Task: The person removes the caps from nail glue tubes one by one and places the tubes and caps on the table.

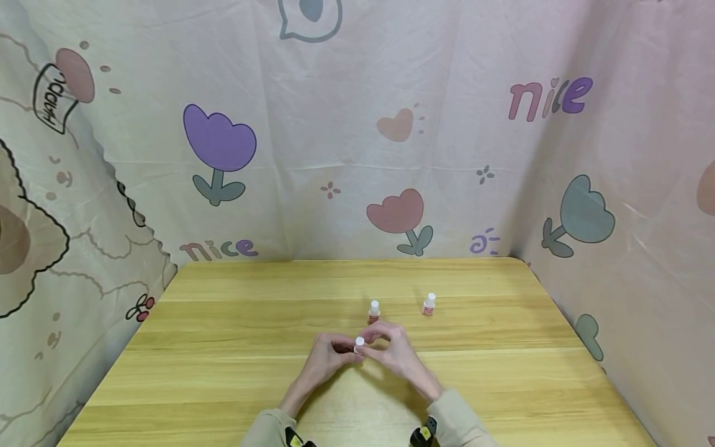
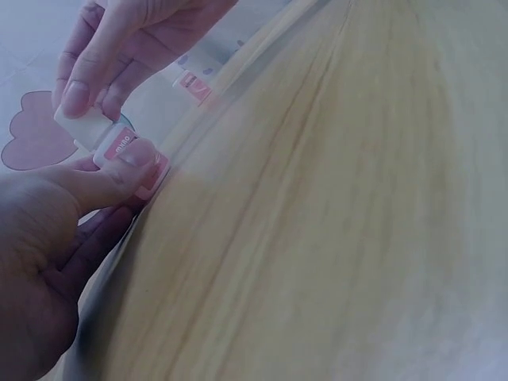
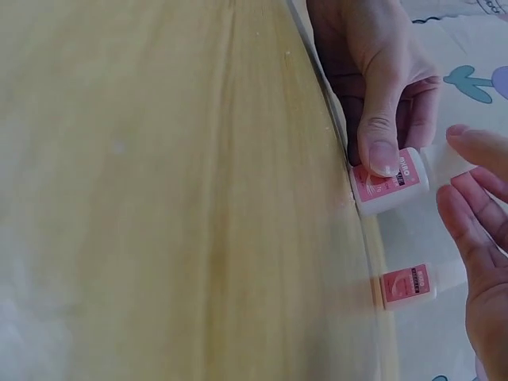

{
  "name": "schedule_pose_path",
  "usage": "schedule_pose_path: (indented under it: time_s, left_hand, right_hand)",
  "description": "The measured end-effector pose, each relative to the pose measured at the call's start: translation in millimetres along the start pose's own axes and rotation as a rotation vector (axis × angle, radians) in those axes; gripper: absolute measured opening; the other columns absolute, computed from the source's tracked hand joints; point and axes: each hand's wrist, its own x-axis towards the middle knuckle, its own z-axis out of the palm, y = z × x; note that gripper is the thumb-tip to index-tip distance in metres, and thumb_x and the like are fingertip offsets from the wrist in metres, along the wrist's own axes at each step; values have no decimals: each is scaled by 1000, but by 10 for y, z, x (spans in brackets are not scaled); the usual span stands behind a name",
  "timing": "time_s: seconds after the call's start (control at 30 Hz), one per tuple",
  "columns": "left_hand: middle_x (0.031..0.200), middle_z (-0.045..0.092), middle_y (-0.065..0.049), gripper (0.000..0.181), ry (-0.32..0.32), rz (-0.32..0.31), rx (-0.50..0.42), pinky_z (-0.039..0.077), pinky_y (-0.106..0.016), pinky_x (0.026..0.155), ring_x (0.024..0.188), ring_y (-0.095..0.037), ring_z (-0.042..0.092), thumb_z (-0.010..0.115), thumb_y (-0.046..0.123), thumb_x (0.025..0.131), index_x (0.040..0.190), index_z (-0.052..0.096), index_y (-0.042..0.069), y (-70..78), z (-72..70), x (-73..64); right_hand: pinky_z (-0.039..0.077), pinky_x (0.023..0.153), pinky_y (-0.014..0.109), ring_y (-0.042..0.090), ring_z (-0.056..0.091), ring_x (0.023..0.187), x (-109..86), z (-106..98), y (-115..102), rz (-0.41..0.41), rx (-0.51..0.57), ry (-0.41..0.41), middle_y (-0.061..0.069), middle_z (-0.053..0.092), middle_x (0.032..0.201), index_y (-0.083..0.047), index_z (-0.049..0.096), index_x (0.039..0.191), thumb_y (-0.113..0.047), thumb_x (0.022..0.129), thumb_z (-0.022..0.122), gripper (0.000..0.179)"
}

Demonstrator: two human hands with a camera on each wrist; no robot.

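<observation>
A small white bottle with a pink label (image 2: 116, 148) stands at the table's middle, between the two hands. My left hand (image 1: 326, 359) holds its body low down, with the thumb across the label. My right hand (image 1: 395, 352) has thumb and fingers at the bottle's white cap (image 2: 84, 127), pinching it from the sides. In the right wrist view the left thumb (image 3: 382, 151) presses on the label while the right fingers (image 3: 468, 214) meet the cap. Just beyond the hands is a second bottle of the same kind (image 1: 374, 310), its base partly hidden by the right hand.
Farther right and back, a third such bottle (image 1: 429, 305) stands upright with its cap on. The wooden table (image 1: 234, 323) ends at a curtain printed with flowers (image 1: 313, 217) behind and at both sides.
</observation>
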Motion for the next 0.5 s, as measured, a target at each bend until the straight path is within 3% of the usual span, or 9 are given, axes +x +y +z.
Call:
schedule_pose_path:
  time_s: [0.23, 0.5]
  left_hand:
    - [89, 79, -10, 17, 3, -4, 9, 56, -19, 68, 74, -1, 68, 87, 11, 76, 92, 81, 8, 7, -1, 4]
    - [90, 80, -10, 18, 1, -21, 8, 56, -19, 70, 76, -3, 69, 87, 13, 77, 93, 81, 9, 9, -5, 9]
  right_hand:
    - [62, 76, 39, 28, 69, 79, -1, 3, -5, 65, 16, 20, 15, 74, 90, -1, 73, 93, -2, 81, 81, 14]
    - [62, 78, 34, 10, 68, 80, -3, -13, 22, 11, 23, 11, 10, 74, 89, -4, 75, 93, -2, 82, 80, 13]
